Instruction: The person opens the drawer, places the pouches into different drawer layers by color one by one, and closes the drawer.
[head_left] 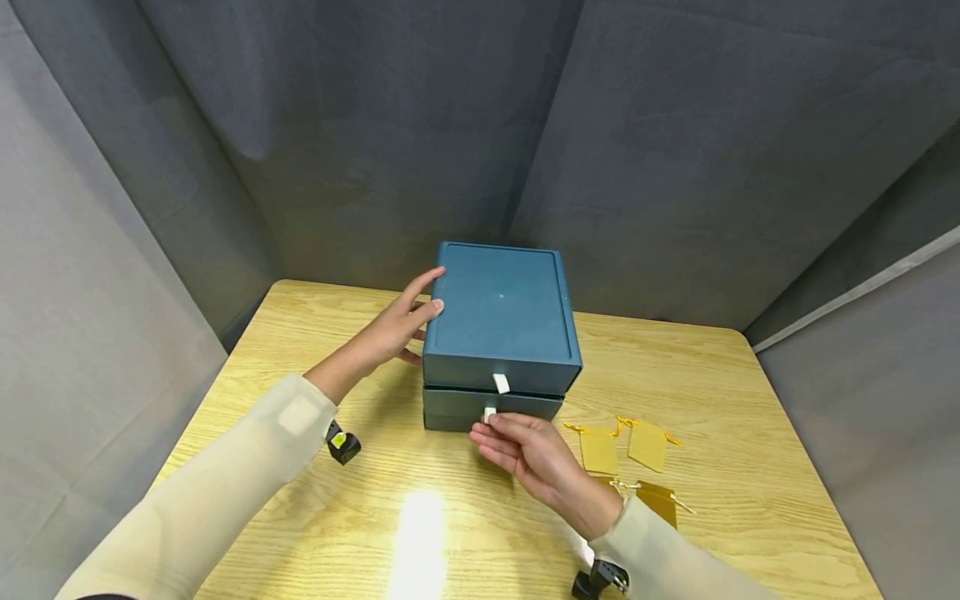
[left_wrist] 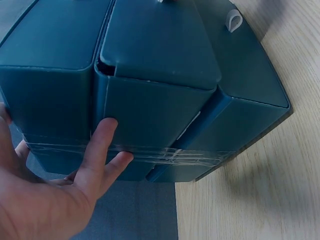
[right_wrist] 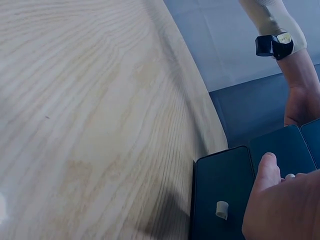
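On the wooden table, no writing shows; left hand fingers flat against blue drawer box, right hand fingers pinching lower pull tab

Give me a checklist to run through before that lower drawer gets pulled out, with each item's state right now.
1. Right hand pinches the lower pull tab: ok, thumb and fingers meet on it in the head view.
2. Left hand braces the drawer box: ok, fingers flat against its left side.
3. Lower drawer shut: ok, its front sits about flush.
4. Upper tab free of the fingers: ok, it hangs untouched.
5. Table in front clear for the drawer: ok; the gold pouches lie off to the right.
6. Drawer contents: cannot tell, hidden.
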